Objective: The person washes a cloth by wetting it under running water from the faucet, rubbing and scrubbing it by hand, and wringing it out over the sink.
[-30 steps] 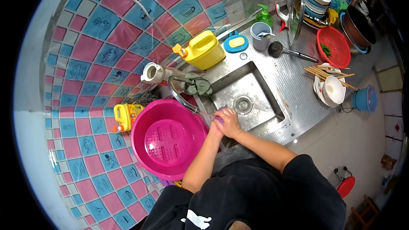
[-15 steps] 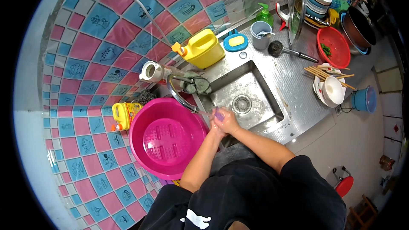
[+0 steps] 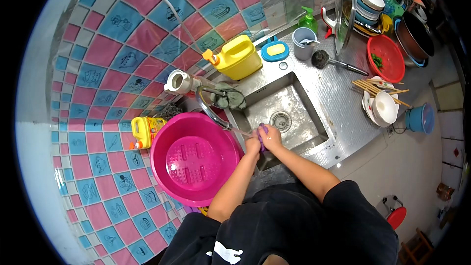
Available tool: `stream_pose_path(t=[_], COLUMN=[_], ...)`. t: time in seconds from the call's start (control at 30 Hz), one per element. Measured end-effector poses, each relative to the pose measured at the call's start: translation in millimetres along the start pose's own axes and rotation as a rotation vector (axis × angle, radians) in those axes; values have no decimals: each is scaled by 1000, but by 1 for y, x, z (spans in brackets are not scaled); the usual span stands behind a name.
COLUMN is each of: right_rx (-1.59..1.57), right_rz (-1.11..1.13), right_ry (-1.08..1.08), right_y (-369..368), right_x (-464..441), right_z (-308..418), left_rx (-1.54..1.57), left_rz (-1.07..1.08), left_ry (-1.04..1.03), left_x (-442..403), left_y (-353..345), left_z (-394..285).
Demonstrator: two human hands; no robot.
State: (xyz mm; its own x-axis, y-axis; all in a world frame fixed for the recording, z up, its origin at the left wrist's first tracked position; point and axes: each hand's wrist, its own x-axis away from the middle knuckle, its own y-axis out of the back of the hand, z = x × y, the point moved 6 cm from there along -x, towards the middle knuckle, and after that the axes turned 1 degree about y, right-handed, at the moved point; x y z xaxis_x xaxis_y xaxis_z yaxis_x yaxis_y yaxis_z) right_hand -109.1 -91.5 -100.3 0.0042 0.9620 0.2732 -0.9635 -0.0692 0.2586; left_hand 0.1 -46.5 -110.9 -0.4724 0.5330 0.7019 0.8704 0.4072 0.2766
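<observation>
Shifted slightly toward three o'clock and no longer overlapped: left hand (image 3: 252, 145) and right hand (image 3: 272, 139), both gripping one purple cloth (image 3: 262, 141), located eight o'clock of the drain (image 3: 280, 121), presumably light, soft, slippery when wet, best held at both ends.

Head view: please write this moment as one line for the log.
right hand: holding purple item | left hand: touching it | faucet: water running | pink basin: beside sink

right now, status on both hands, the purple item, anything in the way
Left hand and right hand gripping purple item. Item over sink. Faucet close by, pink basin alongside.
</observation>
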Motion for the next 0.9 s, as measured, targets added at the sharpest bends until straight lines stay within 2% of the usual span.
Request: stream_pose_path(t=[0.03, 0.07, 0.1, 0.2, 0.3, 0.4, 0.43, 0.47, 0.5, 0.53, 0.57, 0.63, 0.7, 0.77, 0.83, 0.87, 0.9], right_rx=[66, 132, 132, -88, 11, -56, -55, -96, -137, -175, -199, -174, -180, -202, -236, -386, -489], right_rz=[-46, -93, -93, 110, 57, 1, 1, 95, 189, 260, 263, 201, 196, 213, 357, 550, 766], right_ry=[144, 288, 289, 124, 242, 353, 353, 294, 236, 187, 257, 493, 460, 405, 302, 178, 83], right_y=[6, 11, 16, 18, 28, 37, 39, 34, 29, 27, 30, 29, 32, 33, 26, 14, 9], right_x=[0, 2, 4, 9, 16, 16, 15, 14, 13, 16, 21, 22, 16, 7, -2, -2, 3], right_z=[2, 4, 3, -7, 4, 25, 30, 32, 36, 50, 71, 93, 100, 98, 81, 64, 59], left_rx=[0, 29, 58, 201, 288, 164, 73, -21, -21, -269, -519, -624, -364, -365, -82, 68, 68], left_rz=[-1, -36, -71, 0, -13, -32, 173, 376, 374, 480, 580, 581, 493, 467, 379, 382, 378], left_ry=[-1, -157, -313, -292, -228, -250, -204, -156, -156, -342, -527, -477, -520, -570, -362, -368, -368], left_x=[-2, -2, 2, 15, 27, 35, 36, 40, 38, 41, 45, 54, 68, 79, 80, 80, 82], left_y=[3, 8, 13, 20, 24, 29, 21, 13, 16, 10, 3, 1, 5, 8, 20, 22, 24], left_z=[1, -8, -20, -34, -42, -44, -44, -42, -41, -47, -50, -56, -69, -76, -77, -79, -81])
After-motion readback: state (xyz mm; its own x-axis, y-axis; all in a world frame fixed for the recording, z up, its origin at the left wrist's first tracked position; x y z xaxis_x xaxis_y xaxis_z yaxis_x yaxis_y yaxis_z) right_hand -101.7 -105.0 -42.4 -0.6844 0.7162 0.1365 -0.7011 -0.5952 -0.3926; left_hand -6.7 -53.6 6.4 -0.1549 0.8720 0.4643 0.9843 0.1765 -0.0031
